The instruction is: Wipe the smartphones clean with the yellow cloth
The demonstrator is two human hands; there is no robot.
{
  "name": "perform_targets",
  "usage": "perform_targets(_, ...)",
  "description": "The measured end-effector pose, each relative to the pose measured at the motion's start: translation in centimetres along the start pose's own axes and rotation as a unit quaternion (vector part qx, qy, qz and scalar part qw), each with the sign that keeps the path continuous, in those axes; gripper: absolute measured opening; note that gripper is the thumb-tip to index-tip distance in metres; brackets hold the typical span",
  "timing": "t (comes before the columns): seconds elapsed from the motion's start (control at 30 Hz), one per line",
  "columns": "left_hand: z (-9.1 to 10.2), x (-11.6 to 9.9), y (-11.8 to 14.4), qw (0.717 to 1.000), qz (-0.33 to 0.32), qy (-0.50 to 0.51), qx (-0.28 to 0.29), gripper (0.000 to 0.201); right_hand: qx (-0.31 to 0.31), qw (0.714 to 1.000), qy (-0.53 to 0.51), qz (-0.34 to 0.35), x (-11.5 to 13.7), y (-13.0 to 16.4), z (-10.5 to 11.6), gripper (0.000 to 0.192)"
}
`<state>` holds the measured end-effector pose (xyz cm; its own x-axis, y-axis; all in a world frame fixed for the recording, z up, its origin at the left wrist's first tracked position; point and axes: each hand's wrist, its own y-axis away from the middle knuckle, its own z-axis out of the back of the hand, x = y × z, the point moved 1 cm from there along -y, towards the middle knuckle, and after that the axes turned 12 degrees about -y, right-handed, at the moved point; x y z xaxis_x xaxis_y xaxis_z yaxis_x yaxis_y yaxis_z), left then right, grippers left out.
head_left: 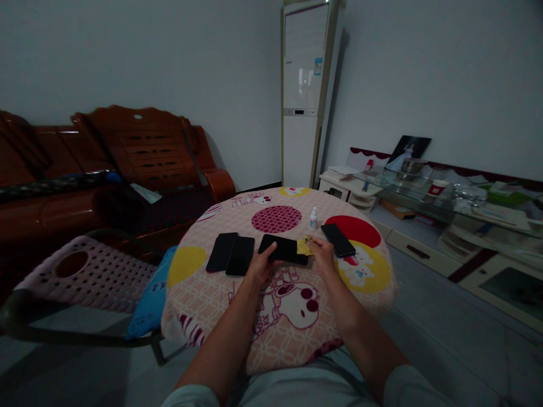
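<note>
Left fingers (267, 255) grip phone (285, 249), lying crosswise; right fingers (316, 244) pinch yellow cloth (304, 245).

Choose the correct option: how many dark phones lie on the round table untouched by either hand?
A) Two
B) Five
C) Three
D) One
C: two phones lie side by side left of the left hand, and one phone lies beyond the right hand, which holds a yellow cloth; a fourth phone is held in the hands.
</note>
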<state>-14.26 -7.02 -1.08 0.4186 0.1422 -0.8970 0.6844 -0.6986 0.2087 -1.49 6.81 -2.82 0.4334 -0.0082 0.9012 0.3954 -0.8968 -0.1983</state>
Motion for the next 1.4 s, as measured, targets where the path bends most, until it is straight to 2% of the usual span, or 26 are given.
perform_targets(0.13,0.0,0.2,-0.1,0.999,-0.02,0.01,-0.035,0.019,0.026,0.998,0.04,0.029,-0.7,-0.2,0.0,0.033)
perform_targets(0.33,-0.2,0.4,-0.2,0.996,-0.021,0.04,-0.073,0.016,0.01,0.992,0.097,0.078,-0.7,0.6,-0.8,0.039)
perform_targets(0.5,-0.2,0.5,-0.4,0.992,-0.026,0.063,-0.104,0.014,0.02,0.995,0.097,0.027,-0.1,2.2,-2.0,0.047)
perform_targets(0.7,-0.1,0.1,-0.4,0.982,-0.037,0.106,-0.154,0.018,0.049,0.992,0.109,0.031,0.3,3.5,-3.0,0.05)
perform_targets(0.83,-0.1,-0.1,-0.4,0.982,-0.031,0.109,-0.15,0.017,0.043,0.993,0.106,0.033,0.4,3.7,-3.2,0.051)
perform_targets(1.03,0.0,0.3,-0.7,0.993,-0.034,0.068,-0.09,0.016,0.015,0.994,0.1,0.049,0.6,2.9,-2.6,0.048)
perform_targets(1.23,-0.2,0.4,-0.5,0.997,-0.022,0.04,-0.068,0.016,-0.022,0.988,0.113,0.099,0.3,1.9,-1.9,0.048)
perform_targets(1.4,-0.5,0.8,-0.4,0.991,-0.051,0.065,-0.103,0.016,-0.01,0.998,0.054,0.017,-0.7,2.2,-2.3,0.044)
